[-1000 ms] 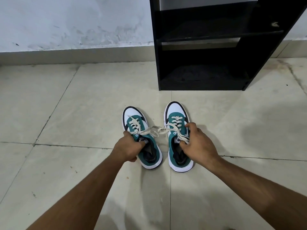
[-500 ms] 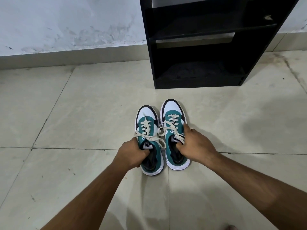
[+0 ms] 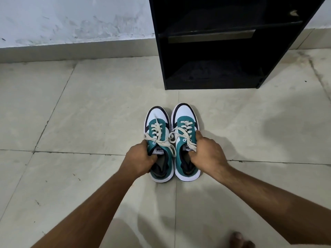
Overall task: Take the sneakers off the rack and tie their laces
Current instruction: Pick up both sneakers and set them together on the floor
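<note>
Now each grip is closed on the collar of a sneaker: the left hand [image 3: 141, 159] grasps the left sneaker [image 3: 158, 144] with the thumb tucked into the opening and the other fingers down its outer side, and the right hand [image 3: 206, 154] grasps the right sneaker [image 3: 186, 140] the same way, thumb inside by the tongue and fingers wrapped over the outer side. Both shoes stand on the tiled floor [image 3: 89, 113], toes pointing away from the person, side by side and almost touching, a little in front of the black rack [image 3: 211, 51], whose visible shelves hold nothing that can be made out.

So the taking-off part looks done and the tying is what remains. The cream laces [image 3: 161, 140] lie loose in a tangle, strands of one shoe trailing across the gap onto the other. To do this well, I would let go of the collars once the pair sits steady, then separate the strands first, so that no end from the neighbouring shoe is caught in the knot. One shoe at a time seems wise: find both ends, draw them snug and even over the tongue, then cross and loop. Pulling before the tangle is cleared would likely drag the other shoe along.
</note>
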